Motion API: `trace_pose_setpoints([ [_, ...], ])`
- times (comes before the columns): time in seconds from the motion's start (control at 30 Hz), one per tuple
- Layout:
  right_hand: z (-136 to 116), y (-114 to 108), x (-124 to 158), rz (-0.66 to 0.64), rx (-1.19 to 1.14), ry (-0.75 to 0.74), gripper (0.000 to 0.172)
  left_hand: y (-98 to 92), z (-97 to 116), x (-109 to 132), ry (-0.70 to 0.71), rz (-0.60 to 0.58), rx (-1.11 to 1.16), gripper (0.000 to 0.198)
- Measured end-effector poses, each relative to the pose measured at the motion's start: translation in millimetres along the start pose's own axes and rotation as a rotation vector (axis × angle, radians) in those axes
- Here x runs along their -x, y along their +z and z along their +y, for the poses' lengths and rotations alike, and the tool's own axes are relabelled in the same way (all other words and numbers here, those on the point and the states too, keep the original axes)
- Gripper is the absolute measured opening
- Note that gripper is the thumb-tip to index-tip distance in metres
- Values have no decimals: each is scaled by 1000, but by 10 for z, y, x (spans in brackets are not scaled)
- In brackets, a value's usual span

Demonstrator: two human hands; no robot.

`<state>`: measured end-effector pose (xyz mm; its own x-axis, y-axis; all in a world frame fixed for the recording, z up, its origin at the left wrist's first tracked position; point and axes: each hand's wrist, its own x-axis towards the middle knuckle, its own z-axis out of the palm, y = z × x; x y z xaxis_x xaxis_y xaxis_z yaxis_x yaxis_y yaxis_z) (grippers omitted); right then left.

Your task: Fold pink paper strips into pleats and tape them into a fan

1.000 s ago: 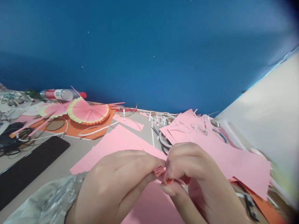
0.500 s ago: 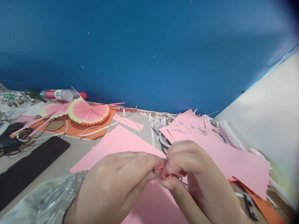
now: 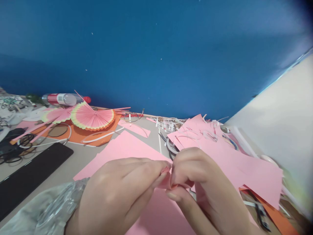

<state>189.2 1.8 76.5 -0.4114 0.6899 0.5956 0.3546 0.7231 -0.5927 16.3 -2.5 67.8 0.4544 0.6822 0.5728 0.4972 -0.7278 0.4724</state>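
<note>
My left hand [image 3: 117, 192] and my right hand [image 3: 202, 186] meet at the bottom centre, both pinched on a small pleated pink paper piece [image 3: 167, 180] held between their fingertips. Most of that piece is hidden by my fingers. Under my hands lies a large pink paper sheet [image 3: 124, 148] on the table. A silvery sleeve [image 3: 46, 209] covers my left wrist.
Finished pink paper fans [image 3: 91, 117] rest on orange paper [image 3: 80, 135] at the back left, with a plastic bottle [image 3: 63, 99] behind them. A black flat slab [image 3: 31, 174] lies left. Cut pink sheets [image 3: 234, 163], white strips and scissors [image 3: 171, 147] clutter the right. A blue wall stands behind.
My hands have closed further together over the pleated piece, so less of it shows. They sit slightly higher than a second ago.
</note>
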Motion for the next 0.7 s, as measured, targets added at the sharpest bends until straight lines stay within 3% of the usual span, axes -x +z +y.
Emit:
trace_pose_setpoints([
  [0.3,24,1,-14,-6,10,-69,10,7,2,-26,14,24,-8,17],
  [0.7,0,1,-25,22,26,-55,14,34,14,1,19,41,-26,16],
])
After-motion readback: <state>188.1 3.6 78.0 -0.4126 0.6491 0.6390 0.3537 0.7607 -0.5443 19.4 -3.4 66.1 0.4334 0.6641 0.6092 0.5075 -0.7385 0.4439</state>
